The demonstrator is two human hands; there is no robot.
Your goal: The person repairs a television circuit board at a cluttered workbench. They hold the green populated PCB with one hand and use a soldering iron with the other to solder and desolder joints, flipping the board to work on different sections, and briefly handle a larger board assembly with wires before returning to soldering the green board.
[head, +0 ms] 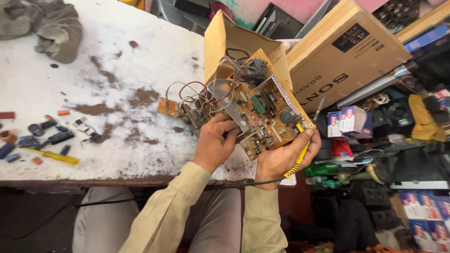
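Note:
A brown circuit board (pixel 262 110) crowded with components and loose red and white wires (pixel 192 93) is held tilted above the table's near edge. My left hand (pixel 216 140) grips its left lower side, fingers curled under a metal bracket. My right hand (pixel 283 157) supports the board's lower right corner and also pinches a thin yellow-handled tool (pixel 300 157) with a black cord trailing down from it.
The worn white table (pixel 93 70) has brown patches. A yellow-handled screwdriver (pixel 52 156) and small dark parts lie at its left; grey cloth (pixel 51 23) at the far left. An open cardboard box (pixel 234 40) stands behind the board. Large carton (pixel 342 51) and cluttered shelves at right.

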